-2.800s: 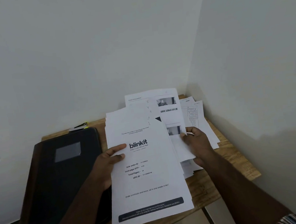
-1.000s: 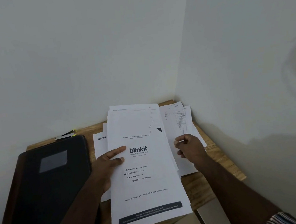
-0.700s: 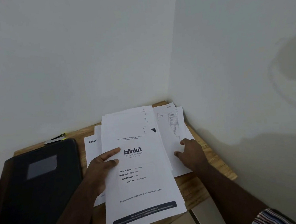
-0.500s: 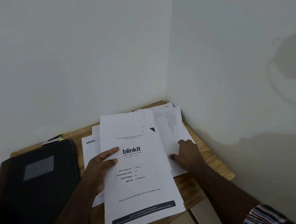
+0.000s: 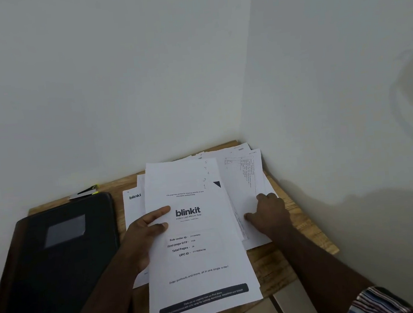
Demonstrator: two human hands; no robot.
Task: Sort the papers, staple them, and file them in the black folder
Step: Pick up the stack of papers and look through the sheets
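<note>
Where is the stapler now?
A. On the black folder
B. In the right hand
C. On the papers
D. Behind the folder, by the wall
D: the stapler lies on the table behind the folder, near the wall; neither hand holds it.

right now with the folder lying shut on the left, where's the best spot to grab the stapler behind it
Take the stapler from above, pinching its long sides near the middle. It lies flat on the table along the wall, and the black folder hides its near edge, so a front approach looks blocked. The left hand is nearer, but it holds the blinkit stack.
</note>
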